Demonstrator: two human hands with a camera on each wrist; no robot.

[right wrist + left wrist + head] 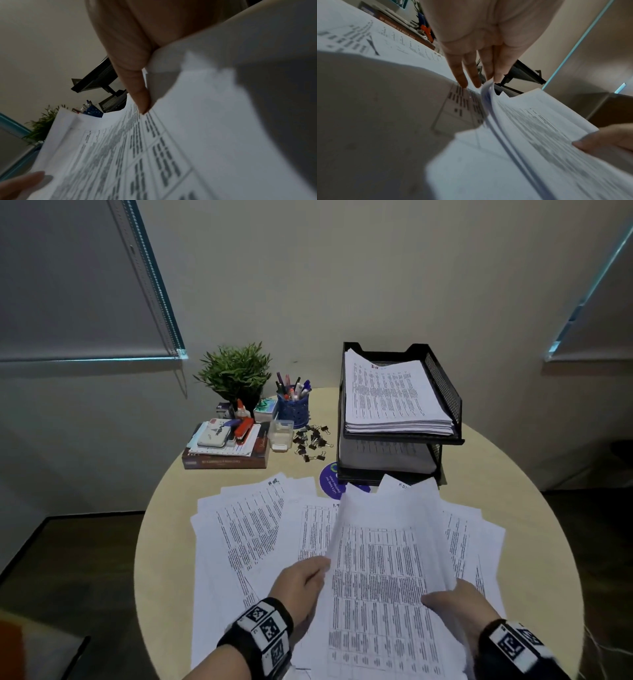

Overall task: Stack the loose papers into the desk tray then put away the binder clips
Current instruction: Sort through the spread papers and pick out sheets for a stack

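Note:
A bundle of printed papers (380,577) is lifted at a slant over the round table (161,546). My right hand (452,601) pinches its right edge, thumb (139,94) on top and fingers hidden beneath. My left hand (305,580) has straight fingers (471,77) touching the bundle's curling left edge and the sheet under it. More loose papers (246,529) lie fanned across the table below. The black two-tier desk tray (445,392) stands at the back right with a paper stack in each tier. Several black binder clips (312,440) lie scattered left of the tray.
A small clear plastic box (281,434) sits beside the clips. Behind it are a blue pen cup (294,409), a potted plant (236,371) and a pile of books with a stapler (226,446). A purple round sticker (330,481) lies before the tray.

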